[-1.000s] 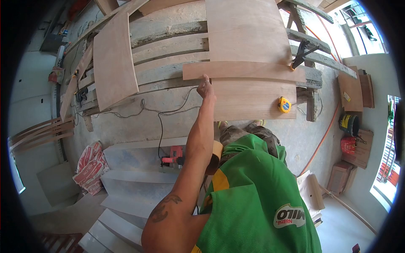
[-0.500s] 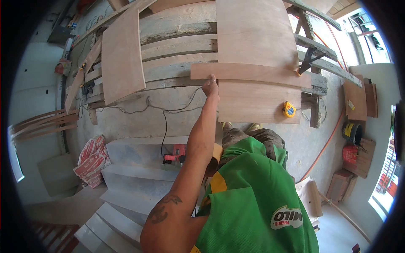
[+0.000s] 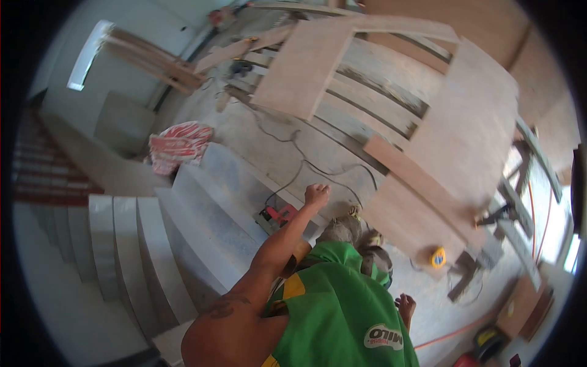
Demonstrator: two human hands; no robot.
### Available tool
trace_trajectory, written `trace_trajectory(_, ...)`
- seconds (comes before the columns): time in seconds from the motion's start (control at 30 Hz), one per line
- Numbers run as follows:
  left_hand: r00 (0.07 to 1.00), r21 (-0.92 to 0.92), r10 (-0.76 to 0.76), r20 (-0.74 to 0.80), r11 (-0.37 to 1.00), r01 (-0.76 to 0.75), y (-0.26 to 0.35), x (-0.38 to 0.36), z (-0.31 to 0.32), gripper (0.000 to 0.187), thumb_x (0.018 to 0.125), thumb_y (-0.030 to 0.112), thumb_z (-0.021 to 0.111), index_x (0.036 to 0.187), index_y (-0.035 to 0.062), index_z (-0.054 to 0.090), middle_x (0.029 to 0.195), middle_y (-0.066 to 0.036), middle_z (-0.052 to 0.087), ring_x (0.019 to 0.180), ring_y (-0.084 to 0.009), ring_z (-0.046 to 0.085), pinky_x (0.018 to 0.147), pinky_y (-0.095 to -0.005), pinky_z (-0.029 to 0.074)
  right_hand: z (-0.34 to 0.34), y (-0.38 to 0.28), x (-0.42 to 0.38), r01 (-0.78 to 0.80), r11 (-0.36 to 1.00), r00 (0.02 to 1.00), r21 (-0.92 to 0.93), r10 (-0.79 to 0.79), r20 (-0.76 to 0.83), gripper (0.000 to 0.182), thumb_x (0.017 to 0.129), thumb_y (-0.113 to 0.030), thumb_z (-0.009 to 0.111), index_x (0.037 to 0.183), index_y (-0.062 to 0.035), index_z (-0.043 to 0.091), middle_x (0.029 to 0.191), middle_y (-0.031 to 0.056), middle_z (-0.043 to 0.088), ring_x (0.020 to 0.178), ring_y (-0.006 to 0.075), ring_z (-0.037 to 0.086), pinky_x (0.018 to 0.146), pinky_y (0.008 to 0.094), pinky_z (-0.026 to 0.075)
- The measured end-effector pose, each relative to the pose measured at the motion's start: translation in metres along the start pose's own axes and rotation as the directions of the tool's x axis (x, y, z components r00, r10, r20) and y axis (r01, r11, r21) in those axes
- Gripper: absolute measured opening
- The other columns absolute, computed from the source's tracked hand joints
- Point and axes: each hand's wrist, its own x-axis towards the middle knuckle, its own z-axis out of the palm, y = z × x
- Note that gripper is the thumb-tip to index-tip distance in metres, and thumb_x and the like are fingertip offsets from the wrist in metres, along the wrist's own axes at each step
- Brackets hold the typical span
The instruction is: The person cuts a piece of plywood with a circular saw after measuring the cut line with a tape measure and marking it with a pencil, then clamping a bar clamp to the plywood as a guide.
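Observation:
My left hand (image 3: 317, 196) is in the air with its fingers curled and nothing visible in them, left of the near end of a plywood panel (image 3: 400, 220). My right hand (image 3: 405, 304) hangs low beside the green shirt, fingers partly bent and apart, with nothing seen in it. A narrow wooden strip (image 3: 422, 184) lies across the panel. At its far right end sits a dark clamp (image 3: 496, 215). A yellow tape measure (image 3: 438, 257) rests on the panel's near corner. Below my left hand, a red power tool (image 3: 278, 216) stands on the pale steps.
A slatted timber workbench (image 3: 373, 110) carries another plywood board (image 3: 306, 67). A dark cable (image 3: 299, 150) trails over the floor. Pale curved steps (image 3: 202, 208) drop away on the left, near a red-and-white sack (image 3: 180, 147). An orange hose (image 3: 452, 333) crosses the floor at right.
My left hand has come off the wooden strip and moved back towards my body. The view has turned left, showing more of the steps. My right hand has come into view.

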Motion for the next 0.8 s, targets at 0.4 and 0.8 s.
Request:
trace_trajectory(0.4,0.883,0.189,0.267,-0.385,0.96,-0.207,0.116,0.155,-0.184,0.012,0.079,0.015,0.066,0.078,0.0031,0.066,0.073,-0.009,0.066,0.066,-0.0185,0.063,0.063,-0.0311,0.049,0.068,0.062,0.086,0.074,0.994,0.997,0.078,-0.077,0.027,0.025,0.086,-0.023,0.054,0.097,-0.0012,0.059,0.079,0.0136,0.064,0.067,0.0217,0.064,0.05,0.0333,0.05)
trace_trajectory(0.8,0.815,0.623,0.334,-0.473,0.781,0.04,0.196,0.58,-0.348,0.05,0.082,0.046,0.061,0.091,-0.0035,0.061,0.091,-0.023,0.063,0.089,-0.0415,0.06,0.077,-0.049,0.047,0.173,-0.177,0.089,-0.185,0.776,0.893,-0.603,0.389,0.226,0.026,0.084,-0.026,0.06,0.093,-0.0017,0.062,0.077,0.0076,0.066,0.062,0.0189,0.062,0.049,0.0317,0.051)
